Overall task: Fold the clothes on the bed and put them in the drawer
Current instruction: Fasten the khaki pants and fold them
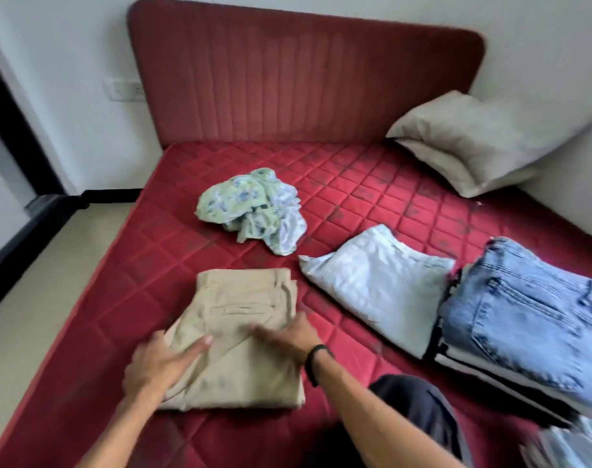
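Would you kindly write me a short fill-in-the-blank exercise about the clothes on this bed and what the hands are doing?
1. Both hands, left hand and right hand, press on the folded ____ trousers.
2. The only garment still crumpled is the ____ floral cloth.
3. The blue jeans lie on the ____ side of the mattress.
4. The pillow leans near the ____.

Missing words: beige; green; right; headboard
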The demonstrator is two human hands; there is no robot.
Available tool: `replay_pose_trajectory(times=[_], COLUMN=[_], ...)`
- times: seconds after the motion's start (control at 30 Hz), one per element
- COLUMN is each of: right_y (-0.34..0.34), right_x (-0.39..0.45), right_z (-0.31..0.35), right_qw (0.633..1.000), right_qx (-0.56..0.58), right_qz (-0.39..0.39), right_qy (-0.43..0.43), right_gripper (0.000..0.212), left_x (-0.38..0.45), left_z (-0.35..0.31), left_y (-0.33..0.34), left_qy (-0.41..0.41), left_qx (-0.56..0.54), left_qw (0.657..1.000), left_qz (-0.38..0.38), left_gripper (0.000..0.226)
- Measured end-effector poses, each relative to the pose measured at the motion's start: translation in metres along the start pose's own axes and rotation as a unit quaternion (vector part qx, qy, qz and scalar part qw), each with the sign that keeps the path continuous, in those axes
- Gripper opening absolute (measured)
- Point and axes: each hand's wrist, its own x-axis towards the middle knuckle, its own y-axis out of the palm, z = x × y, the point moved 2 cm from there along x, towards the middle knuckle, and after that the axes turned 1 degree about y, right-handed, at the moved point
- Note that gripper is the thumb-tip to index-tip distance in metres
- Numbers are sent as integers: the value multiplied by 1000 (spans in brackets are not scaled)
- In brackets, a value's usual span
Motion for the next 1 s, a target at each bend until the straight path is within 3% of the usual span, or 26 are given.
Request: replay_pose_trajectory(times=[0.07,0.2,0.37,0.47,0.6,0.8,1.0], right_y=[8,-27,-140,-197,-241,-232,-218], right_x=[1,12,6,14,33,85,87], right_z=[7,26,42,20,-29,-70,-79], right_qw=[999,996,945,913,893,911,916], right_qx=[-45,11,144,191,199,144,82], right_qz=[-7,-68,-221,-313,-389,-386,-390], right_qy=[2,-63,-191,-177,-112,-32,-55], right_gripper=[103,71,44,43,36,41,37], left_x=[15,16,30,30,40,66,71], left_z=[-4,-49,-190,-287,-373,-373,-351], left_y=[-10,-36,-53,-31,41,118,128], left_qy=[9,89,250,341,392,373,373], left_qx=[-39,-91,-121,-91,-86,-11,16], left_qw=[999,992,960,935,915,927,927], left_qz=[24,-8,-37,-23,28,47,26], left_gripper=[102,58,73,68,65,61,60])
